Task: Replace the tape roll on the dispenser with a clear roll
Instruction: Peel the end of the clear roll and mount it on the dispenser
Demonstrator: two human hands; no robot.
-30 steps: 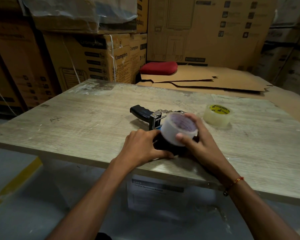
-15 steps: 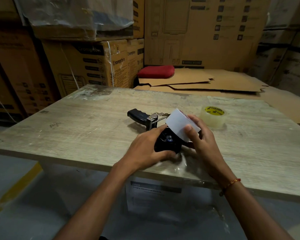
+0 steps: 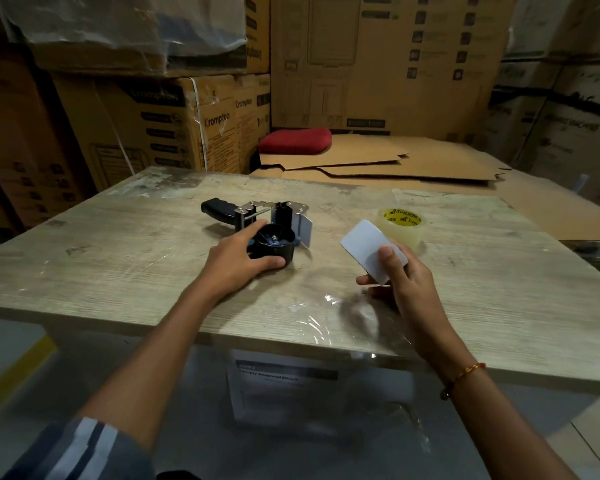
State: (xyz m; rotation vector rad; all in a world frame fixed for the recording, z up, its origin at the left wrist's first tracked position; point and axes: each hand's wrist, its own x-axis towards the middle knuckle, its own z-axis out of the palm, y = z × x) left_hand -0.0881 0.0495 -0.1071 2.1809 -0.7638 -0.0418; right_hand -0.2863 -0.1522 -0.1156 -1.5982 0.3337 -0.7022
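A black hand-held tape dispenser (image 3: pixel 257 220) lies on its side on the wooden table (image 3: pixel 118 265). Its round black hub (image 3: pixel 272 242) is bare. My left hand (image 3: pixel 238 256) grips that hub from the near side. My right hand (image 3: pixel 400 275) holds a white tape roll (image 3: pixel 369 249) edge-on, well to the right of the dispenser and just above the table. Behind that hand, a clear tape roll (image 3: pixel 402 225) with a yellow printed core lies flat near the far right of the table.
A shiny sheet of clear film (image 3: pixel 343 320) lies on the table's near edge. Flattened cardboard (image 3: pixel 378 161) and a red cushion (image 3: pixel 295 140) lie behind the table, with stacked cartons (image 3: pixel 160 116) all around. A printed paper label (image 3: pixel 281 386) hangs below the table front.
My right hand has pulled the white roll off the dispenser hub and carried it to the right. My left hand has stayed on the hub, which is now bare.
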